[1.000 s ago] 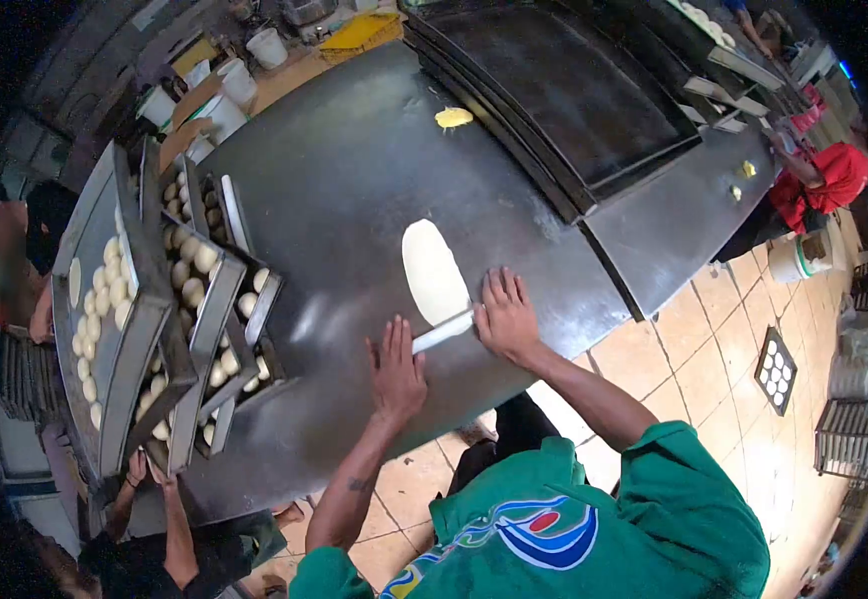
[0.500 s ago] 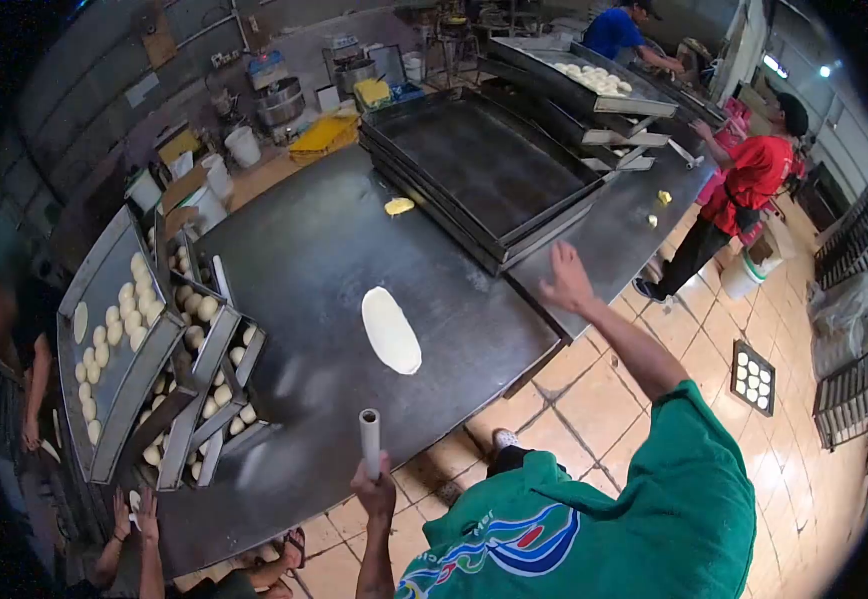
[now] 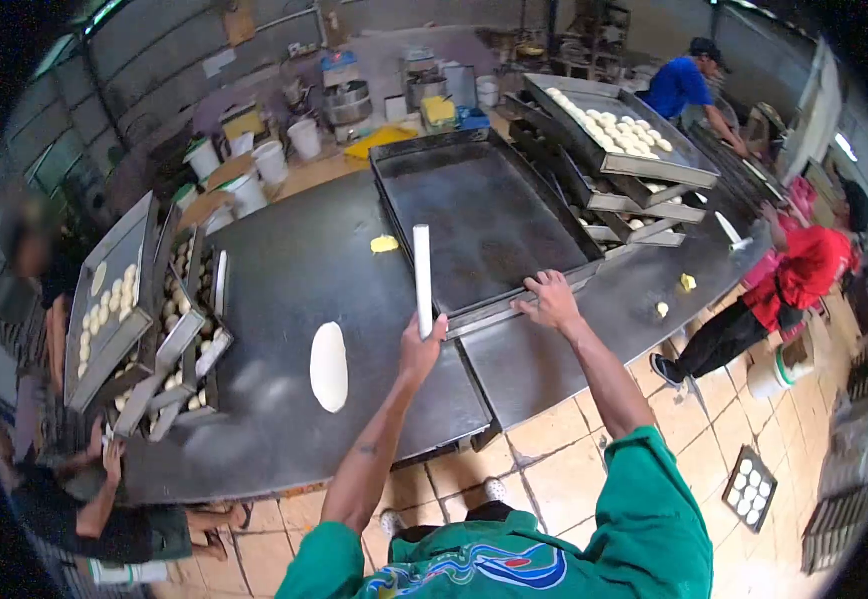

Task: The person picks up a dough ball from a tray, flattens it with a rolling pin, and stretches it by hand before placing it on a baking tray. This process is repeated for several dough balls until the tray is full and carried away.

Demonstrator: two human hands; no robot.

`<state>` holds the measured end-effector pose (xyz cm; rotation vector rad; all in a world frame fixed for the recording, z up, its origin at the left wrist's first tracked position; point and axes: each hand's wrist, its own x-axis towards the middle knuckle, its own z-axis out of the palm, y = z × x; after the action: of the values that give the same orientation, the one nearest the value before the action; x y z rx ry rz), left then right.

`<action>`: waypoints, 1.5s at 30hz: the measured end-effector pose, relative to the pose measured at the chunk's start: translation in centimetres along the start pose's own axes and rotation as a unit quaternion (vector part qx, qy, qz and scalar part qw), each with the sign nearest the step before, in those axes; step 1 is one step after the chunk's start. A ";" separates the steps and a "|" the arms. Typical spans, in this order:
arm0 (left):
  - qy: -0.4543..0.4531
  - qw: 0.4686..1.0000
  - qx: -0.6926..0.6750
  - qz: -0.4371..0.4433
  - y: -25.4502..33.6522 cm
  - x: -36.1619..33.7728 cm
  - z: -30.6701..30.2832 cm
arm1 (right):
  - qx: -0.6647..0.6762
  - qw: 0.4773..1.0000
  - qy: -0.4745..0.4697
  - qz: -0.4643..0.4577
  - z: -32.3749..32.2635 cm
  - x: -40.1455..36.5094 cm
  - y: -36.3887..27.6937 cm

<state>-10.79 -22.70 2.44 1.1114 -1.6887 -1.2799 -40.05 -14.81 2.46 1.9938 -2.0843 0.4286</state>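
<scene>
My left hand (image 3: 420,348) is closed around the lower end of a pale rolling pin (image 3: 422,275) that looks like a length of pipe, held upright. It is beside the front left corner of a large black baking tray (image 3: 484,220) on the metal table. My right hand (image 3: 551,302) has its fingers curled over the front rim of that tray, near its right side. An oval sheet of flattened dough (image 3: 329,367) lies on the table, left of my left hand. A yellow lump of fat or dough (image 3: 384,244) sits just left of the tray.
Stacked trays of dough balls stand at the left (image 3: 144,324) and back right (image 3: 644,165). A person in red (image 3: 804,270) and another in blue (image 3: 681,88) are at the right; people also work at the left. A small tray (image 3: 732,502) lies on the tiled floor.
My right hand has come from the air onto the tray's front rim. My left hand has carried the rolling pin forward to the tray. The view has shifted rightward.
</scene>
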 end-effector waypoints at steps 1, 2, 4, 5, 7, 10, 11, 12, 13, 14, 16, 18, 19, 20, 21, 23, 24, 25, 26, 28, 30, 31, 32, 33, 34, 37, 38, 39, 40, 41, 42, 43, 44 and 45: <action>-0.012 1.000 0.016 -0.017 0.1 0.1 0.7 | 0.017 0.999 0.041 0.005 0.0 -0.8 -0.1; 0.001 0.999 0.014 -0.029 0.2 -0.6 1.3 | 0.033 0.996 0.080 0.009 -0.4 -1.6 -0.3; -0.034 0.998 0.017 -0.046 0.4 -2.8 2.1 | 0.048 0.996 0.069 0.008 -1.3 -3.2 -1.1; -0.016 0.999 0.005 -0.040 0.3 -4.3 2.6 | 0.049 0.995 0.090 0.015 -1.5 -4.2 -1.7; 0.000 1.000 0.019 -0.007 -1.0 -6.9 3.1 | 0.054 0.990 0.128 0.028 -2.3 -6.2 -2.7; -0.018 1.000 0.007 0.019 -2.0 -10.1 1.9 | 0.088 0.984 0.146 0.044 -3.0 -9.2 -4.5; -0.055 0.998 -0.019 0.010 -2.3 -11.0 1.0 | 0.095 0.982 0.153 0.049 -2.6 -10.2 -4.6; -0.034 0.999 -0.020 0.000 -3.2 -11.6 -0.2 | 0.104 0.981 0.158 0.052 -2.1 -10.9 -4.8; -0.007 1.000 -0.026 -0.012 -4.4 -12.4 -1.7 | 0.134 0.978 0.146 0.065 -2.9 -11.0 -5.7; 0.021 0.999 -0.030 -0.023 -5.3 -13.2 -3.4 | 0.159 0.971 0.168 0.059 -4.2 -10.7 -7.2; 0.120 0.976 -0.106 -0.147 -5.2 -14.4 -8.2 | 0.220 0.956 0.191 0.045 -4.1 -11.3 -9.9; 0.273 0.953 0.125 -0.045 -12.2 -14.6 -13.8 | 0.291 0.944 0.158 -0.021 -3.3 -11.6 -14.0; 0.309 0.929 0.202 -0.033 -12.4 -14.7 -17.1 | 0.362 0.926 0.095 -0.038 -3.5 -11.3 -16.7; 0.319 0.915 0.229 -0.093 -13.3 -14.6 -20.3 | 0.403 0.913 0.057 -0.023 -1.4 -11.6 -19.3; 0.320 0.901 0.261 -0.134 -15.0 -14.3 -23.6 | 0.427 0.904 0.004 -0.017 2.0 -12.2 -21.4; 0.332 0.854 0.387 -0.099 -19.0 -13.4 -29.8 | 0.410 0.910 -0.054 -0.035 5.3 -10.6 -26.3; 0.324 0.842 0.416 -0.112 -20.2 -12.4 -32.2 | 0.404 0.913 -0.049 -0.026 7.2 -9.5 -28.3; 0.317 0.847 0.413 -0.103 -20.0 -11.1 -33.6 | 0.406 0.913 -0.043 0.007 9.1 -7.6 -30.2; 0.326 0.810 0.472 -0.127 -19.4 -10.2 -34.8 | 0.407 0.912 -0.038 0.041 10.8 -5.6 -31.8; 0.326 0.775 0.522 -0.146 -18.4 -8.0 -36.0 | 0.392 0.914 -0.013 0.102 14.3 -0.7 -33.9; 0.310 0.830 0.464 0.002 -17.8 -5.3 -35.1 | 0.356 0.926 -0.006 0.124 16.3 5.0 -35.4; 0.209 0.889 0.406 -0.010 -17.3 -3.2 -34.4 | 0.338 0.933 -0.004 0.121 17.6 7.6 -35.7; 0.106 0.934 0.342 -0.022 -16.9 -1.1 -33.2 | 0.320 0.940 -0.002 0.116 19.0 9.9 -35.8; 0.127 0.936 0.327 0.036 -18.9 1.1 -30.7 | 0.292 0.950 -0.007 0.112 20.3 11.8 -35.9; 0.149 0.934 0.310 0.093 -20.7 3.2 -28.1 | 0.263 0.959 -0.011 0.107 21.2 13.5 -35.9; 0.109 0.928 0.332 0.129 -19.5 7.9 -25.4 | 0.233 0.962 -0.101 0.096 21.3 16.6 -35.9; 0.078 0.930 0.326 0.149 -19.3 9.0 -25.0 | 0.226 0.964 -0.101 0.101 21.6 16.7 -35.6; 0.047 0.930 0.322 0.169 -19.2 9.9 -24.9 | 0.231 0.968 -0.075 0.068 21.8 16.8 -35.3; 0.042 0.932 0.318 0.171 -19.5 10.6 -24.9 | 0.236 0.970 -0.050 0.036 22.2 16.7 -35.0; 0.025 0.932 0.311 0.187 -19.6 11.1 -25.0 | 0.234 0.970 -0.050 0.042 22.4 16.7 -34.6; 0.007 0.930 0.305 0.203 -19.7 11.3 -25.1 | 0.334 0.937 -0.082 0.068 22.7 16.8 -34.1; 0.001 0.929 0.305 0.208 -19.3 11.3 -25.2 | 0.431 0.891 -0.110 0.092 22.7 16.8 -33.8; -0.047 0.960 0.238 0.137 -18.3 11.2 -25.5 | 0.431 0.891 -0.103 0.097 21.3 16.9 -34.4; -0.096 0.979 0.168 0.066 -17.2 11.2 -25.6 | 0.537 0.818 -0.116 0.171 19.7 16.6 -34.9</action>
<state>12.02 -43.99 -7.67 1.0700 -2.1459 -1.0704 -5.31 -38.59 -8.09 2.1694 -2.6793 1.8712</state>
